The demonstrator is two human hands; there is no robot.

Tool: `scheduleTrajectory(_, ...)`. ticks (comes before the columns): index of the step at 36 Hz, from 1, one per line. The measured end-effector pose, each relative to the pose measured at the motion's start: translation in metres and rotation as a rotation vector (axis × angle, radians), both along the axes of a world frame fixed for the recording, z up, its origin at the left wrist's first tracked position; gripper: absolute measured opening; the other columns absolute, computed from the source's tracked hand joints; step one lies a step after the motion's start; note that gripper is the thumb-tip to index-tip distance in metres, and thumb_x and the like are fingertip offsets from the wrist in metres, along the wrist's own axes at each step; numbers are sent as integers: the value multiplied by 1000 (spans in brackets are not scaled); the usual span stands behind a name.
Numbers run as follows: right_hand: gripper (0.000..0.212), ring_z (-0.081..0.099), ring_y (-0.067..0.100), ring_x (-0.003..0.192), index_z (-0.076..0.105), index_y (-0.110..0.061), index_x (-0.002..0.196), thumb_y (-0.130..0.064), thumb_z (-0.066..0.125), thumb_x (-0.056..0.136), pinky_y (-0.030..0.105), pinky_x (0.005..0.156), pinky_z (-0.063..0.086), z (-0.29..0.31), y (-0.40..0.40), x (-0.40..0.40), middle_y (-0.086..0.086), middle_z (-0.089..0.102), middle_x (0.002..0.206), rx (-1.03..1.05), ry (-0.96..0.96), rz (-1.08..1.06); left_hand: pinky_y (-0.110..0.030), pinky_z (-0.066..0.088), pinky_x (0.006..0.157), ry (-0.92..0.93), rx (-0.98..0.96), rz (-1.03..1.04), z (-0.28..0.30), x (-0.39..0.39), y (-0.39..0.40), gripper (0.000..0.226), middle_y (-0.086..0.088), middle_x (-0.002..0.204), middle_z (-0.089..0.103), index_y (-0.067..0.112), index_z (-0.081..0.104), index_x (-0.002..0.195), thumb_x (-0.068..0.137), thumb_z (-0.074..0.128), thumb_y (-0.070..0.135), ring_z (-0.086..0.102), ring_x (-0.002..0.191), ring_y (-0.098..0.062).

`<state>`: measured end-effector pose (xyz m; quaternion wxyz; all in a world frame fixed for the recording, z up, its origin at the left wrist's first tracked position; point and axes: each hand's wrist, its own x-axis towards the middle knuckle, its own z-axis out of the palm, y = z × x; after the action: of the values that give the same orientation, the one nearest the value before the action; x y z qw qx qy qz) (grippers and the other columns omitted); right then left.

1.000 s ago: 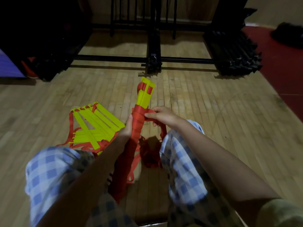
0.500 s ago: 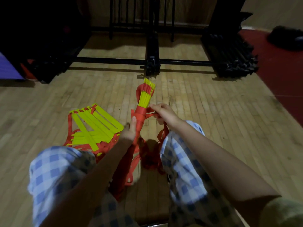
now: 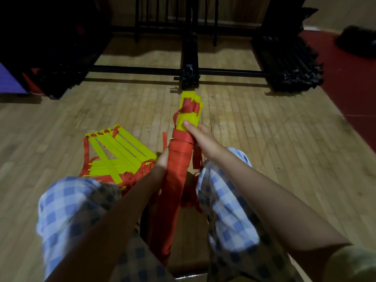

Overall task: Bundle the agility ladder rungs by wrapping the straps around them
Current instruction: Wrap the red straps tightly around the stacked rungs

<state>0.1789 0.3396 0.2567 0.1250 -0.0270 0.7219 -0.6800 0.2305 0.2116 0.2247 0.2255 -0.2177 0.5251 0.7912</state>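
Centrally, the rung bundle [image 3: 179,159] stood tilted between the knees, wrapped in red strap [image 3: 181,139]. The left hand [image 3: 162,158] gripped its middle; the right hand [image 3: 200,136] pinched the yellow top. A second ladder [image 3: 116,153] lay on the floor [image 3: 264,139], left.

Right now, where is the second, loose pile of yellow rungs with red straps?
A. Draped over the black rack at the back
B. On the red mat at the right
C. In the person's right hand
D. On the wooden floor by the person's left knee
D: the loose pile of yellow rungs lies flat on the wooden floor beside the left knee, apart from the wrapped bundle held by the left hand and right hand.
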Motion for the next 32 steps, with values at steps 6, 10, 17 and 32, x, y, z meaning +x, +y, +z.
scheduleTrajectory(6, 28, 56, -3, 52, 58, -18, 75, -25, 50, 101, 11, 50, 42, 6, 6, 3, -14, 60, 54, -72, 17, 41, -41, 57, 73, 18, 224, -293, 8, 17, -17, 94, -26, 92, 70, 4, 77, 93, 83, 23, 80, 70, 82, -38)
scheduleTrajectory(10, 27, 42, 7, 49, 58, -14, 84, -40, 63, 91, 21, 46, 32, 6, 3, 1, -4, 48, 60, -1, 17, 36, -31, 49, 55, 42, 173, -210, 8, 21, -5, 81, -16, 61, 57, 3, 63, 91, 76, 35, 78, 57, 51, -27)
scheduleTrajectory(17, 22, 29, 8, 47, 57, -18, 78, -33, 63, 93, 21, 44, 20, 8, 12, -4, -5, 41, 59, -53, -141, 124, -23, 43, 43, 41, -13, -92, 6, 9, -8, 77, -10, 49, 54, 6, 57, 84, 87, 23, 75, 51, 38, -21)
scheduleTrajectory(32, 35, 28, 7, 39, 44, -17, 65, -16, 62, 94, 19, 38, 21, 4, 30, -8, -1, 38, 52, 10, -38, -26, -20, 44, 41, 19, -105, -1, 1, -6, -17, 86, -8, 54, 57, 9, 61, 78, 88, 11, 78, 54, 39, -18)
